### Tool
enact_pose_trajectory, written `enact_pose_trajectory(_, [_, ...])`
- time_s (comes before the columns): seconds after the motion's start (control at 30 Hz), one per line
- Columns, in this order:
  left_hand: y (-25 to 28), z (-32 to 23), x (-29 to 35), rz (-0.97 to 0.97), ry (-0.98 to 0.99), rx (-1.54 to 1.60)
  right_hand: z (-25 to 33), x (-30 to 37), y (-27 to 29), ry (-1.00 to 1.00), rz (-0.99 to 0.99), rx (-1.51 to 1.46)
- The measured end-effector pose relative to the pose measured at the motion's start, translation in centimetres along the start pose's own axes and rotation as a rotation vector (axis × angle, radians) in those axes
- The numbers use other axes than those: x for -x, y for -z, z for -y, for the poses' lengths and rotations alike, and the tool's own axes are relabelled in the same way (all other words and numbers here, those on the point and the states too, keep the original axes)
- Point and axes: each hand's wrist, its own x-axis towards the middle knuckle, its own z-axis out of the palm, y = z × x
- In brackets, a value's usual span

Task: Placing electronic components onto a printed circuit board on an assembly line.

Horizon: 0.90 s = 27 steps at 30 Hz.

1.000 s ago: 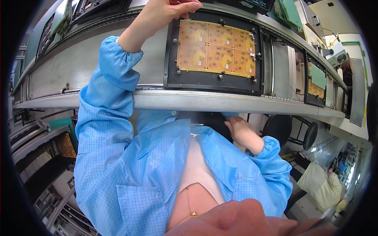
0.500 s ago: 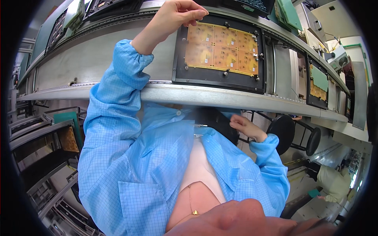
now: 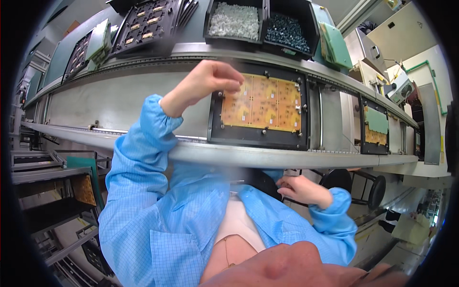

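My left hand [image 3: 208, 83] is over the upper left corner of an orange circuit board panel [image 3: 271, 109], thumb and fingertips brought together. Whatever may be between them is too small or hidden. The panel is divided into several boards with small white labels, and lies in a black carrier frame [image 3: 258, 139] with small posts round its edge. A small white part [image 3: 298, 109] stands near the panel's right side. My right hand [image 3: 303, 190] hangs in front of my body, below the rail, with curled fingers; anything inside them is hidden.
A metal conveyor rail [image 3: 267, 157] runs along the near side. Beyond the line stand a black bin of white parts [image 3: 234, 21] and another of dark parts [image 3: 289, 33]. A black tray [image 3: 146, 24] is at the far left; another carrier with a green sheet [image 3: 377, 119] is at right.
The view has tilted, bringing the far bins into sight. Relative to the panel, my left hand has come from the far edge to over its upper left corner. My right hand stays below the rail.
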Motion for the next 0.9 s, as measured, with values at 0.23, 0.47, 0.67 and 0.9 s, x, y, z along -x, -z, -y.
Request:
enact_pose_trajectory(0.23, [-0.7, 1.1, 0.8, 0.027, 0.016, 0.024, 5.8, -11.0, 21.3, 0.523, -0.866, 0.411])
enact_pose_trajectory(0.47, [-0.5, 1.8, 0.0, 0.045, 0.072, 0.121, 1.8, -24.1, 29.5, 0.347, -0.914, 0.904])
enact_pose_trajectory(0.67, [-0.8, 1.2, 0.1, 0.018, 0.063, 0.173, 2.6, -25.2, 30.5, 0.244, -0.896, 0.918])
enact_pose_trajectory(0.9, [-1.6, 1.2, -0.7, -0.051, 0.013, -0.001, 3.8, -22.2, 28.7, 0.384, -1.07, 0.51])
